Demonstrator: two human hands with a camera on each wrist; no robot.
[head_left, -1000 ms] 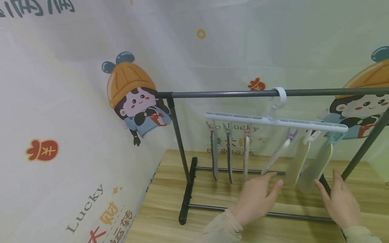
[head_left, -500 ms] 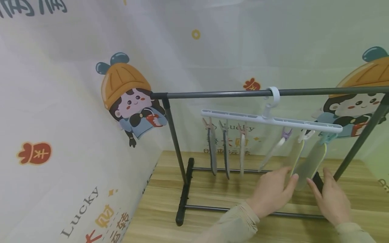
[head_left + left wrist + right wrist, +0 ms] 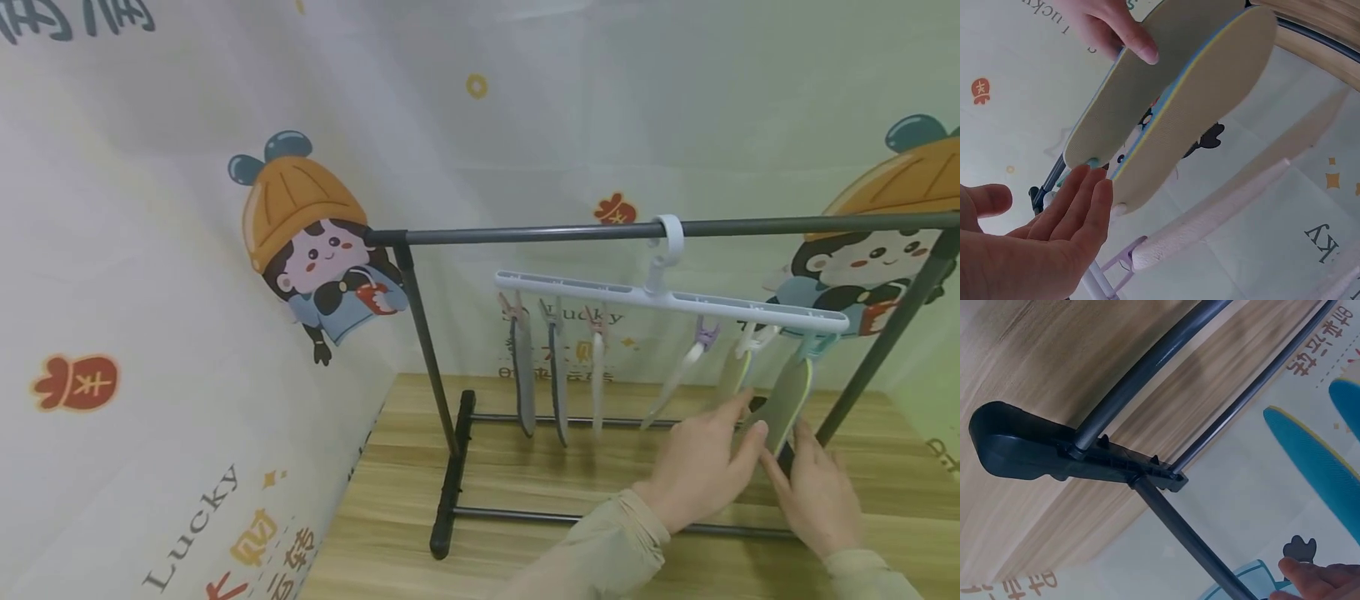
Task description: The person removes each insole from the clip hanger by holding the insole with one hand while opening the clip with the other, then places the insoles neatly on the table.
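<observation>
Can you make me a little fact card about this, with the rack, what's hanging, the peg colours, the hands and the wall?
Rack: black rack on a wood-grain table
Hanger: white hanger, hooked over the top bar
Hanging: six shoe insoles, each in its own peg
Peg colours, picture left to right: pink, grey, pink, purple, white, teal
Left hand: fingers extended, by the two insoles at the picture's right
Right hand: at the last insole's lower end; touching is unclear
Wall: pale backdrop with cartoon figures in orange hats
</observation>
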